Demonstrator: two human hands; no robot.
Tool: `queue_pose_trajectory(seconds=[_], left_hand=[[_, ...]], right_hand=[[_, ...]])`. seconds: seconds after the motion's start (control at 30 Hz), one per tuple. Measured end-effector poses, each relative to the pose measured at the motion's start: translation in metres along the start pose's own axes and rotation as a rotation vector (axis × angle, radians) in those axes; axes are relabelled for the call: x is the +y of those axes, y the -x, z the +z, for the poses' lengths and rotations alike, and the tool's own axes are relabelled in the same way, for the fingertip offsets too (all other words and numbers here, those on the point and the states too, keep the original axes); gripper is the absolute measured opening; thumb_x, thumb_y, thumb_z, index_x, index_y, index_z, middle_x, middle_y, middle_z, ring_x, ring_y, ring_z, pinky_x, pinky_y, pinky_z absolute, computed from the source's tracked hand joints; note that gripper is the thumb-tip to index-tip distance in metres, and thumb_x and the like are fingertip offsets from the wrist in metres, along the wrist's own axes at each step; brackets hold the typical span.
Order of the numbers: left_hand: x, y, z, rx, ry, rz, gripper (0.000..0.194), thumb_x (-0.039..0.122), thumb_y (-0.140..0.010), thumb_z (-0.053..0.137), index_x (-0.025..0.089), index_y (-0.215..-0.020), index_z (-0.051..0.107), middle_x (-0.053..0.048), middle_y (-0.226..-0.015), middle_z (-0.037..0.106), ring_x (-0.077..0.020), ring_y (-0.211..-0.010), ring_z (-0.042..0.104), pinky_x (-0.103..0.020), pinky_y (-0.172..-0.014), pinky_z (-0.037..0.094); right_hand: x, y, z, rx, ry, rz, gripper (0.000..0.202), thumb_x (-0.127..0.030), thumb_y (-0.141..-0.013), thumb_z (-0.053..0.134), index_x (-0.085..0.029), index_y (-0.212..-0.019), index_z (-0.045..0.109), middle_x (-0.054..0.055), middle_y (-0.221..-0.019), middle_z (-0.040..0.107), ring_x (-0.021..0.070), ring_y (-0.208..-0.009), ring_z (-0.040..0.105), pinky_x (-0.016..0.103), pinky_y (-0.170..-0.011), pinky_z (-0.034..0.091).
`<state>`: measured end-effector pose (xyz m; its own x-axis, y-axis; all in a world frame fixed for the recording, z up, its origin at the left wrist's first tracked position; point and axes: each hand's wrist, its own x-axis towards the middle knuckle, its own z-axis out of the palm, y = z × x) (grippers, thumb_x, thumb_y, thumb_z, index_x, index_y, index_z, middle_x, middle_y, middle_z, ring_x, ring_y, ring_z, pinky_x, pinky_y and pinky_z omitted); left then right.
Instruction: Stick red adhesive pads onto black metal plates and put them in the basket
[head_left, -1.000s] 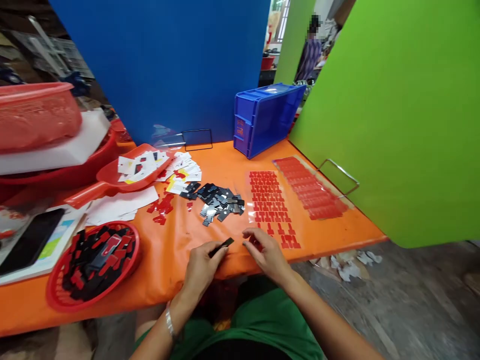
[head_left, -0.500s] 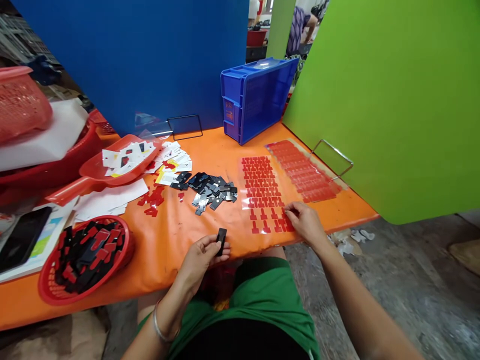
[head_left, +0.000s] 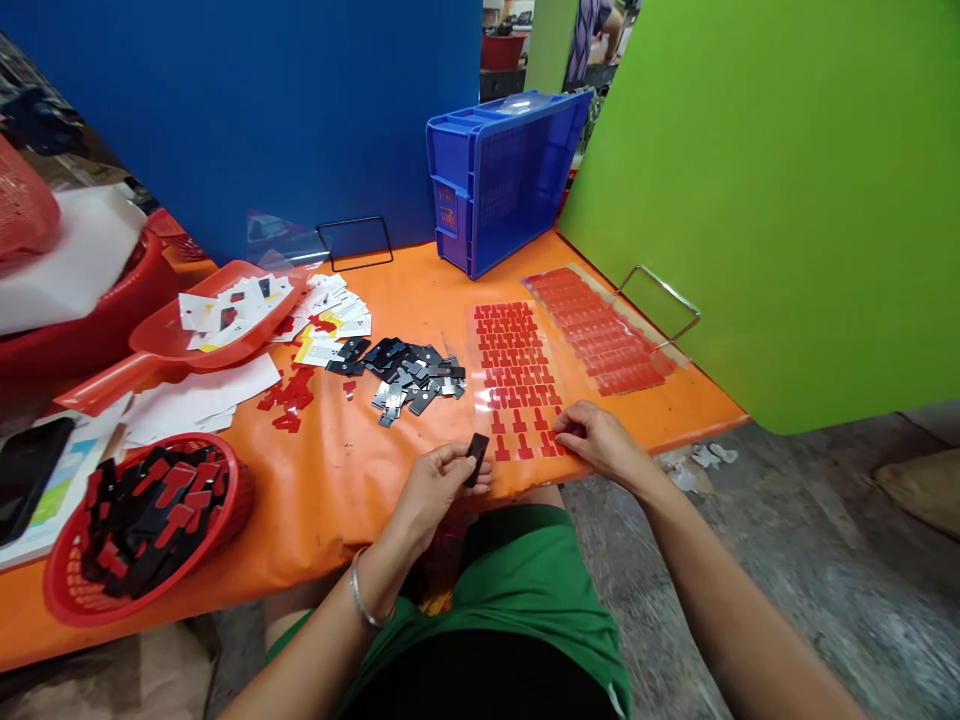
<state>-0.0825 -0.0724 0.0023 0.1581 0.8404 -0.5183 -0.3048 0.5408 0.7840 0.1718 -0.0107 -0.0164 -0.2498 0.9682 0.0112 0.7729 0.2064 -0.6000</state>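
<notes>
My left hand (head_left: 442,487) pinches a flat black rectangular piece (head_left: 477,460) between thumb and fingers, tilted above the table's front edge. At the lower right corner of a clear sheet of red T-shaped stickers (head_left: 517,375), my right hand (head_left: 594,437) has its thumb and forefinger closed on the edge of a red T-shaped sticker (head_left: 559,446). Whether that sticker has come off the sheet is hidden by the fingers. Left of the sheet lies a loose pile of black and silvery flat pieces (head_left: 416,375).
A red basket (head_left: 240,500) of black pieces with red stickers stands front left. Behind it are a red scoop (head_left: 142,335) of printed cards and loose red stickers (head_left: 289,400). A blue crate (head_left: 454,150) and a second red sheet (head_left: 600,330) lie towards the green panel (head_left: 787,200).
My left hand has moved right with the black piece, closer to the sticker sheet. My right hand stays at the sheet's corner, its fingertips slightly lower on it. The view has shifted a little.
</notes>
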Motion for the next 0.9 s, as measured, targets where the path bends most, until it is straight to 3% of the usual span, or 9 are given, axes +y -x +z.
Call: queue_pose_trajectory(seconds=[0.3, 0.4, 0.57, 0.77, 0.9], left_hand=[[-0.007, -0.043, 0.057, -0.093, 0.024, 0.049, 0.003, 0.013, -0.082, 0.06, 0.011, -0.084, 0.06, -0.005, -0.074, 0.07, -0.0109, -0.063, 0.067, -0.025, -0.068, 0.057], [-0.01, -0.054, 0.068, -0.07, 0.016, 0.044, 0.007, 0.007, -0.084, 0.053, 0.011, -0.082, 0.057, -0.004, -0.072, 0.068, -0.0097, -0.058, 0.065, -0.024, -0.064, 0.058], [-0.013, -0.06, 0.072, -0.017, 0.003, 0.048, 0.007, 0.006, -0.086, 0.05, 0.012, -0.087, 0.053, -0.006, -0.08, 0.068, -0.0099, -0.061, 0.066, -0.028, -0.069, 0.058], [-0.016, -0.06, 0.072, -0.004, -0.057, 0.084, 0.013, 0.003, -0.088, 0.043, 0.012, -0.091, 0.052, -0.006, -0.08, 0.067, -0.0103, -0.062, 0.067, -0.031, -0.072, 0.058], [-0.018, -0.063, 0.071, 0.01, -0.041, 0.076, 0.01, 0.004, -0.087, 0.045, 0.012, -0.089, 0.052, -0.005, -0.077, 0.066, -0.0103, -0.062, 0.067, -0.028, -0.069, 0.058]], right_hand=[[0.003, -0.004, -0.001, -0.05, 0.025, -0.052, 0.008, -0.013, -0.07, 0.055, -0.019, -0.07, 0.06, 0.001, -0.075, 0.056, 0.0136, -0.064, 0.054, 0.024, -0.062, 0.041], [0.004, -0.005, -0.002, -0.078, 0.037, -0.052, 0.008, -0.011, -0.07, 0.055, -0.019, -0.069, 0.057, 0.001, -0.073, 0.055, 0.0138, -0.063, 0.053, 0.025, -0.061, 0.041], [0.008, 0.005, 0.006, 0.064, -0.007, -0.064, 0.015, -0.013, -0.073, 0.057, -0.02, -0.085, 0.065, 0.004, -0.084, 0.057, 0.0156, -0.071, 0.055, 0.028, -0.068, 0.045], [0.001, 0.014, 0.011, 0.141, 0.005, -0.141, 0.012, -0.015, -0.078, 0.054, -0.02, -0.074, 0.064, 0.006, -0.079, 0.056, 0.0207, -0.081, 0.055, 0.034, -0.078, 0.044], [-0.004, 0.018, 0.003, 0.154, -0.176, -0.088, 0.009, -0.023, -0.082, 0.052, -0.02, -0.076, 0.058, 0.005, -0.08, 0.057, 0.0188, -0.077, 0.054, 0.031, -0.072, 0.044]])
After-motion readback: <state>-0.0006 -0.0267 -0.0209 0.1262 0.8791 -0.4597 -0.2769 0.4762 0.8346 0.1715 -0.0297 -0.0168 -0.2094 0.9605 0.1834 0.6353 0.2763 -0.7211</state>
